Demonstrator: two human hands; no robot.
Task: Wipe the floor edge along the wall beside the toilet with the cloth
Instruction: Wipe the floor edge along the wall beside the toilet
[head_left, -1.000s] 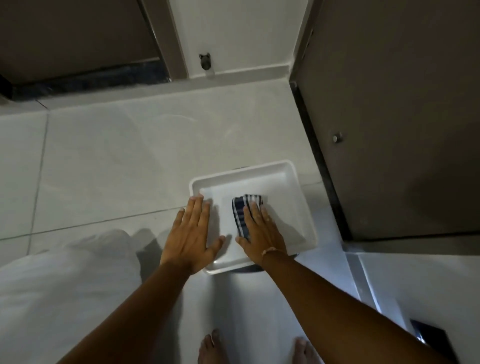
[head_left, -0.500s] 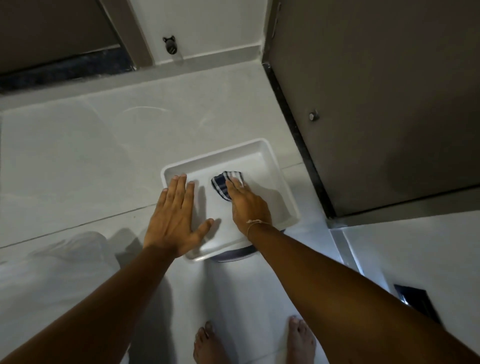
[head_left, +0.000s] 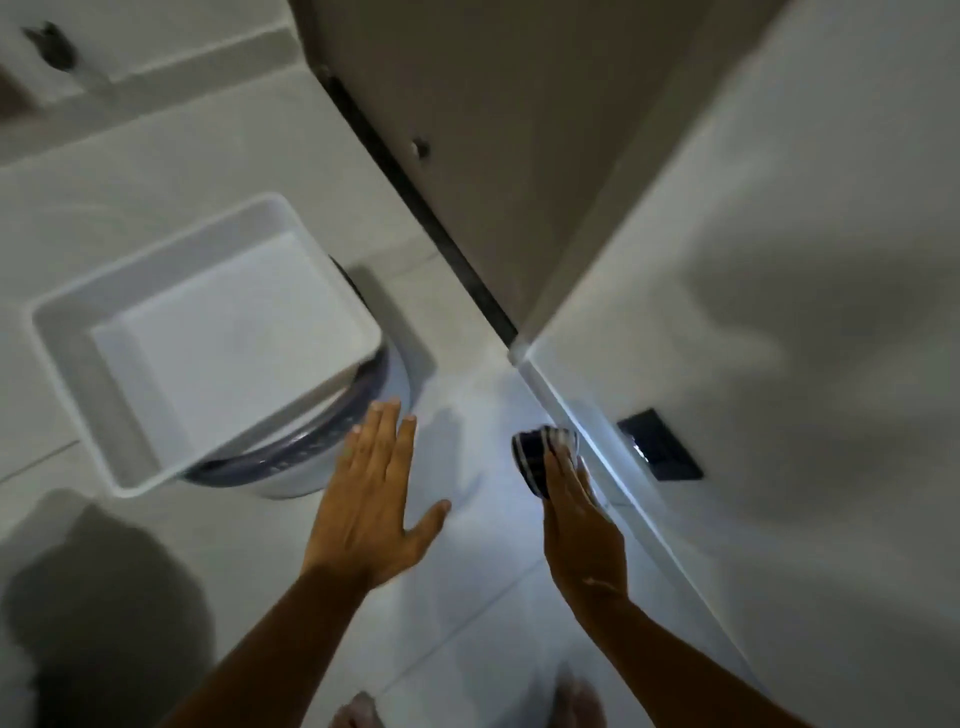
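My right hand (head_left: 582, 525) presses a dark blue and white striped cloth (head_left: 540, 452) flat onto the pale floor tiles, right beside the white skirting (head_left: 597, 447) at the foot of the wall on the right. Only the cloth's front part shows past my fingers. My left hand (head_left: 371, 499) hovers open, fingers spread, above the floor near the middle, holding nothing.
A white square tray (head_left: 62, 353) rests on top of a round white bin with a dark rim (head_left: 311, 447) at the left. A brown door (head_left: 493, 130) with a dark bottom edge stands behind. A black plate (head_left: 660, 444) sits low on the right wall. My bare feet show at the bottom.
My right hand has carried the cloth out of the tray and down to the floor by the right wall. My left hand has lifted off the tray's rim. The view has swung right.
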